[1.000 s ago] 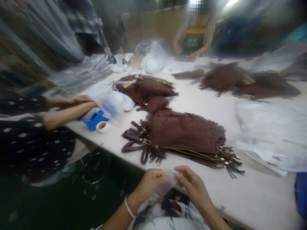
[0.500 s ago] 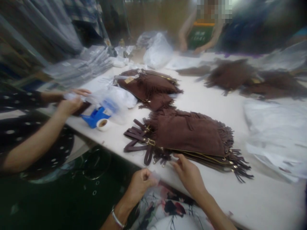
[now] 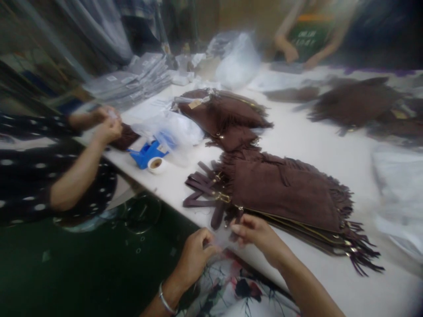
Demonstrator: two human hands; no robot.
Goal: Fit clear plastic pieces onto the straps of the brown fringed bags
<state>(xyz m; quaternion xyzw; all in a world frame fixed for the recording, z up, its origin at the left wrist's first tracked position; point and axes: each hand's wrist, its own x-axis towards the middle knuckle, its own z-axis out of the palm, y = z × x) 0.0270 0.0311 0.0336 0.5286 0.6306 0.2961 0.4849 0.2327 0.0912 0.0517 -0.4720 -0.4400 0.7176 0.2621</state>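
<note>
In the head view, the left hand [image 3: 195, 256] is curled near the table's front edge, its thumb and forefinger tips close together. Something pale and see-through shows at these tips, too blurred for me to tell whether it is pinched. To their right, the right hand [image 3: 261, 235] has its thumb and forefinger closed on a dark tassel [image 3: 235, 231], the other fingers bent behind.

Just beyond the right fingers lies the stack of brown fringed bags [image 3: 284, 191], flat on the white table [image 3: 291, 127], with gold zips along the side toward the hand. Dark straps [image 3: 200, 189] with gold buckles lie beyond the left fingers, at the stack's left end. More brown bags [image 3: 224, 110] lie farther out, past the straps. Well to the left of both hands' fingers sit a blue tape dispenser [image 3: 145, 154] and a white roll [image 3: 157, 165]; past these, a co-worker in dotted sleeves [image 3: 36, 127] holds something pale in both hands. White plastic sheets [image 3: 399, 198] lie well to the right of the right fingers. Across the table, far beyond the fingers, stands a person in a green top [image 3: 309, 39].
</note>
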